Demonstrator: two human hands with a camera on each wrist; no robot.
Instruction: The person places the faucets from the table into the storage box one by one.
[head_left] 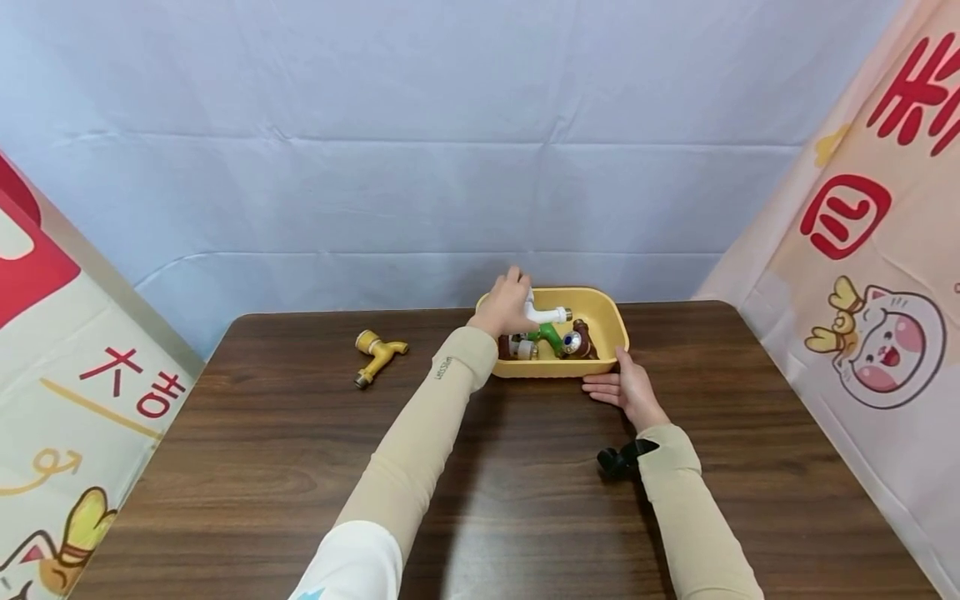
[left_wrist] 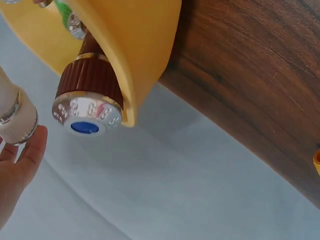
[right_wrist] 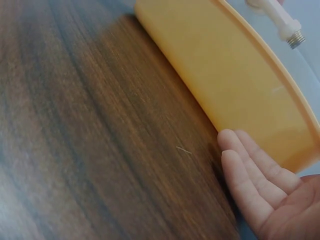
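Note:
Over the yellow plastic basin (head_left: 558, 369), my left hand (head_left: 504, 307) holds a white tap (head_left: 550, 315) with a threaded metal end. The left wrist view shows my fingers at the white tap's knob (left_wrist: 21, 120). My right hand (head_left: 632, 390) touches the basin's front right corner, thumb by the rim. Its straight fingers (right_wrist: 250, 175) lie against the outer wall, low near the table. Inside the basin are a green tap (head_left: 551, 337), a brown tap (head_left: 583, 340) with a blue-centred cap, and another brown tap (left_wrist: 89, 75) at the left end, partly hidden by my left arm.
A yellow tap (head_left: 382, 357) lies on the wooden table (head_left: 300, 467), left of the basin. The basin stands near the table's back edge, before a pale cloth backdrop (head_left: 405, 192). A black strap mount (head_left: 622, 458) sits at my right wrist. Printed cloths hang at both sides.

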